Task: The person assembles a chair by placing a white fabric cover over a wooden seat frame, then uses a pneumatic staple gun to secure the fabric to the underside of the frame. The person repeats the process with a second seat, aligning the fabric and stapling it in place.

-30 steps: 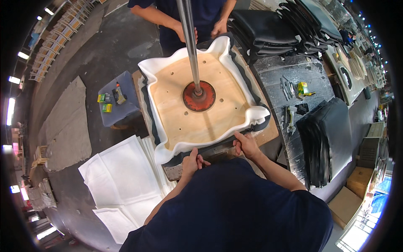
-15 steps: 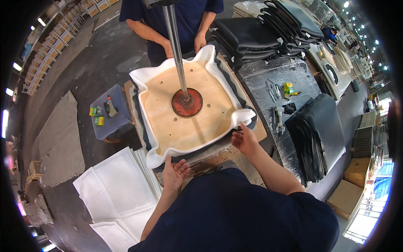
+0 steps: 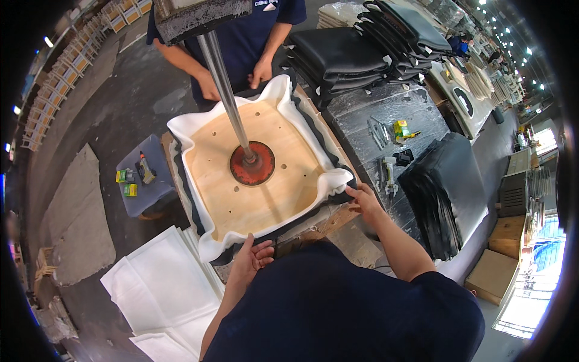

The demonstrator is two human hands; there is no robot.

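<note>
A square wooden board [image 3: 208,175] lies under a red round press plate [image 3: 260,176] on a steel rod [image 3: 224,90]. White padding [image 3: 193,123] folds up round its edges, with a black leather-like cover [image 3: 194,208] outside it. At the near right corner my right hand [image 3: 365,202] is closed on the cover's edge, thumb on top beside the bunched padding. My left hand [image 3: 249,259] is by the near edge, toward the near left corner, palm turned up, fingers apart, thumb at the cover. Whether it touches the cover is hard to tell.
Across the board stands a co-worker, hands [image 3: 260,73] at the far edge. On the right are folded black covers [image 3: 338,57], a stack of black sheets [image 3: 449,187] and a staple gun [image 3: 389,175]. White sheets [image 3: 160,283] lie left; a stool [image 3: 145,181] carries tools and small boxes.
My right hand has closed on the cover's corner, where its fingers were looser before. The view has shifted, bringing more of the press head into sight. The co-worker's hands have moved slightly.
</note>
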